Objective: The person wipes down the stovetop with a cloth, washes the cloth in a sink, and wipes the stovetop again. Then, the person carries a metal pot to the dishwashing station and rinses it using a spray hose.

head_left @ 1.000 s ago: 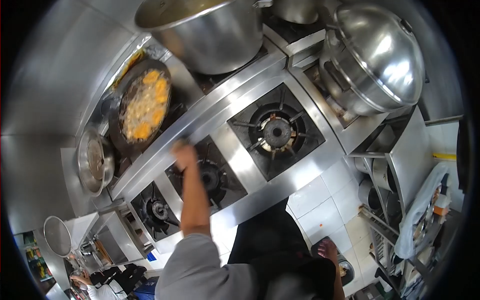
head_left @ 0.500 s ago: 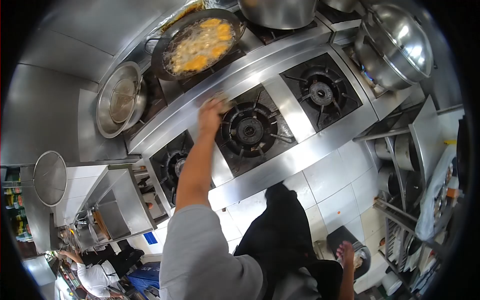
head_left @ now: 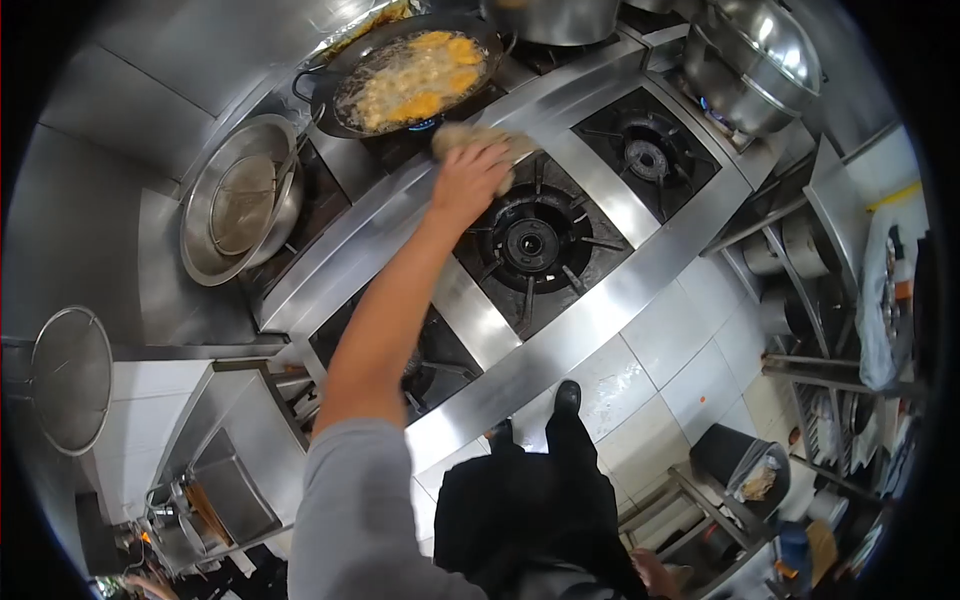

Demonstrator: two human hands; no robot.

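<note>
My left hand [head_left: 472,182] presses a tan cleaning cloth [head_left: 490,140] onto the steel ledge behind the middle burner [head_left: 530,243], fingers laid over the bunched cloth. Just beyond it, a black wok [head_left: 325,98] of bubbling oil with orange-yellow pieces of food [head_left: 418,102] frying in it stands over a blue flame. Low in the view by my right leg, my right hand [head_left: 655,574] hangs away from the stove. Only part of it shows, and its fingers cannot be made out.
A steel basin [head_left: 205,225] holding a round strainer [head_left: 245,205] sits left of the wok. A large pot [head_left: 550,22] is at the back, and a domed steamer [head_left: 755,70] stands over flame at right. Shelves [head_left: 815,280] and a waste bin [head_left: 725,450] flank the tiled floor [head_left: 645,390].
My left hand has slid the cloth to the right along the ledge behind the burner. My right hand has dropped lower, mostly out of sight. The view has shifted.
</note>
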